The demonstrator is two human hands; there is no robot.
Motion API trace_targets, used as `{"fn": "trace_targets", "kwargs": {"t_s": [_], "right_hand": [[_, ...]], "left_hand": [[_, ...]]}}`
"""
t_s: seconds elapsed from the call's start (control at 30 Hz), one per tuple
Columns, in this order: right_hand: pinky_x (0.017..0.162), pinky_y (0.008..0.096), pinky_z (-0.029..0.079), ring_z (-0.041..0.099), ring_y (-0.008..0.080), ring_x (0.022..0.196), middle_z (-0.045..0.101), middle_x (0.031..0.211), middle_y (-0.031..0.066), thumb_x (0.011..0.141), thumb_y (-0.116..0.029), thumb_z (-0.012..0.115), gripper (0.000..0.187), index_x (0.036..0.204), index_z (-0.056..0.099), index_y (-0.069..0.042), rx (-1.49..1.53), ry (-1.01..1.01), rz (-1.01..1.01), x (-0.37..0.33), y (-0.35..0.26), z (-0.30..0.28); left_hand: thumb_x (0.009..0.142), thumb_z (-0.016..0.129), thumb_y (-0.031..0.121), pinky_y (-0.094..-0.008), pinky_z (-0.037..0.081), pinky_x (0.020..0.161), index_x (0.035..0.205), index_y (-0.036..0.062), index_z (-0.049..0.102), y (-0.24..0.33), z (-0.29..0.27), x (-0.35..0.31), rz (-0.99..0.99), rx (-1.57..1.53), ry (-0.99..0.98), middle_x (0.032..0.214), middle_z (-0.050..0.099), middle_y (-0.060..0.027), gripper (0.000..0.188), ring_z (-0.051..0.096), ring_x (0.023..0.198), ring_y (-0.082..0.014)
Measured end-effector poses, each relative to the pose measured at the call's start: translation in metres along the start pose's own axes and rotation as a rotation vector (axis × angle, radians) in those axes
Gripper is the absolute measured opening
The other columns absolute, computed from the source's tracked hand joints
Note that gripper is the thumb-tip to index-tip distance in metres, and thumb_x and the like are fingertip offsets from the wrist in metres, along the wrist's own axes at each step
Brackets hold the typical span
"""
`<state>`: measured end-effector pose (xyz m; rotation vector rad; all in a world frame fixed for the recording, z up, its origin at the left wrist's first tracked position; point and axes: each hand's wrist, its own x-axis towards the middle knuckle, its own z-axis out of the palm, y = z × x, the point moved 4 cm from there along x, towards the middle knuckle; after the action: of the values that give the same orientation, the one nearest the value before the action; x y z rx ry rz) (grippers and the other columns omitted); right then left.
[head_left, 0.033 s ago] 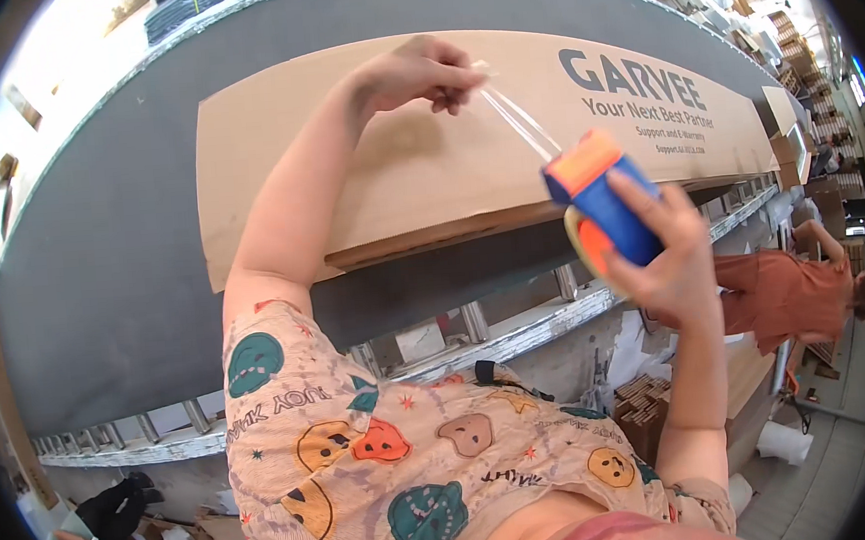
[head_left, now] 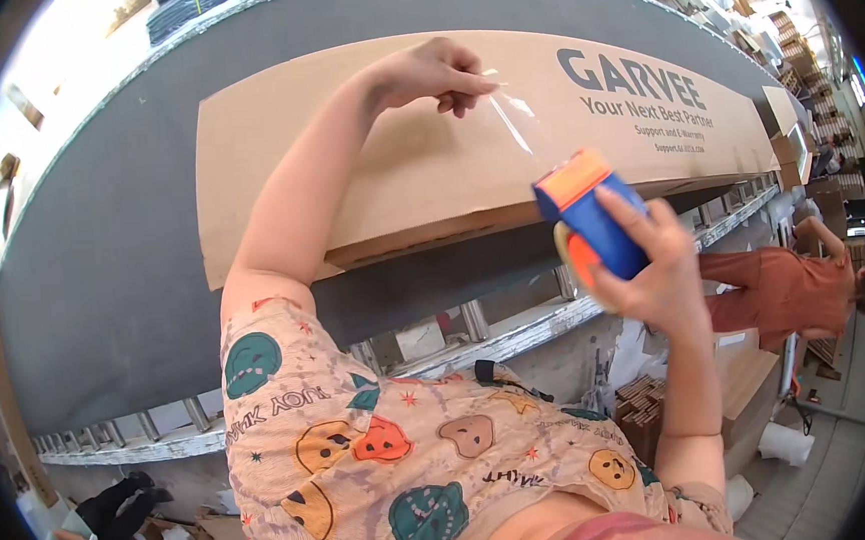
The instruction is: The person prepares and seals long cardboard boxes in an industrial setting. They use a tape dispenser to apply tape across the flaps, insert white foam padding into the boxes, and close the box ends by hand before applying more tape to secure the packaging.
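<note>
A long brown cardboard box (head_left: 267, 131) with dark print lies across the dark grey conveyor belt (head_left: 100, 253) in front of me. My left hand (head_left: 447, 76) is above the box, thumb and fingers pinched on the free end of a strip of clear packing tape (head_left: 513, 124). That strip slants down toward a blue and orange tape dispenser (head_left: 604, 218), its lower stretch hard to see against the cardboard. Wrapped around the dispenser is my right hand (head_left: 657, 259), held over the box's near edge. The tape roll shows at the dispenser's lower left side.
A worn white rail (head_left: 518, 342) with metal rollers runs along the near side of the belt. At the right, a person in rust-coloured clothes (head_left: 805, 289) stands near stacked cartons. Another person's dark-clothed legs (head_left: 118, 508) show at lower left. A white roll (head_left: 786, 443) lies on the floor.
My right hand has shifted slightly left with the tape dispenser. My left hand has moved a little right and down, and the tape strip now shows broader and shinier.
</note>
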<state>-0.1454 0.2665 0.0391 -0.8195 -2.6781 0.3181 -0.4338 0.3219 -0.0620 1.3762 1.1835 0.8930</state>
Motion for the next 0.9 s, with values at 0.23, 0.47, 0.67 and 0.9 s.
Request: {"fn": "trace_targets", "kwargs": {"t_s": [0.23, 0.47, 0.67, 0.9], "right_hand": [[0.058, 0.0406, 0.053, 0.060, 0.0324, 0.060, 0.053, 0.083, 0.0175, 0.063, -0.033, 0.078, 0.067, 0.124, 0.060, -0.012, 0.111, 0.168, 0.271, -0.029, -0.034, 0.063], [0.057, 0.0388, 0.052, 0.059, 0.0318, 0.058, 0.052, 0.082, 0.0177, 0.062, -0.035, 0.075, 0.066, 0.123, 0.061, -0.012, 0.028, 0.091, 0.337, -0.012, -0.043, 0.080], [0.060, 0.0420, 0.053, 0.060, 0.0342, 0.062, 0.052, 0.082, 0.0183, 0.063, -0.032, 0.073, 0.065, 0.124, 0.060, -0.013, 0.021, 0.059, 0.402, -0.012, -0.055, 0.077], [0.072, 0.0430, 0.053, 0.064, 0.0380, 0.075, 0.057, 0.085, 0.0224, 0.064, -0.034, 0.070, 0.061, 0.121, 0.062, -0.014, -0.015, -0.021, 0.426, 0.000, -0.072, 0.085]], "left_hand": [[0.084, 0.071, 0.028, -0.0194, 0.037, 0.051, 0.066, 0.0087, 0.057, -0.011, -0.011, 0.018, -0.217, 0.273, -0.031, 0.061, 0.058, -0.0007, 0.030, 0.052, 0.057, -0.0057], [0.078, 0.076, 0.031, -0.0236, 0.041, 0.054, 0.070, 0.0051, 0.058, -0.020, -0.010, 0.011, -0.162, 0.409, 0.096, 0.062, 0.059, -0.0019, 0.032, 0.054, 0.059, -0.0086], [0.071, 0.079, 0.038, -0.0331, 0.048, 0.069, 0.091, 0.0053, 0.061, -0.016, -0.017, -0.003, -0.103, 0.667, 0.303, 0.085, 0.063, -0.0093, 0.041, 0.060, 0.081, -0.0206], [0.078, 0.071, 0.025, -0.0392, 0.046, 0.092, 0.105, 0.0121, 0.064, -0.036, -0.012, -0.014, 0.589, 1.053, 0.524, 0.117, 0.060, -0.0093, 0.031, 0.056, 0.108, -0.0290]]}}
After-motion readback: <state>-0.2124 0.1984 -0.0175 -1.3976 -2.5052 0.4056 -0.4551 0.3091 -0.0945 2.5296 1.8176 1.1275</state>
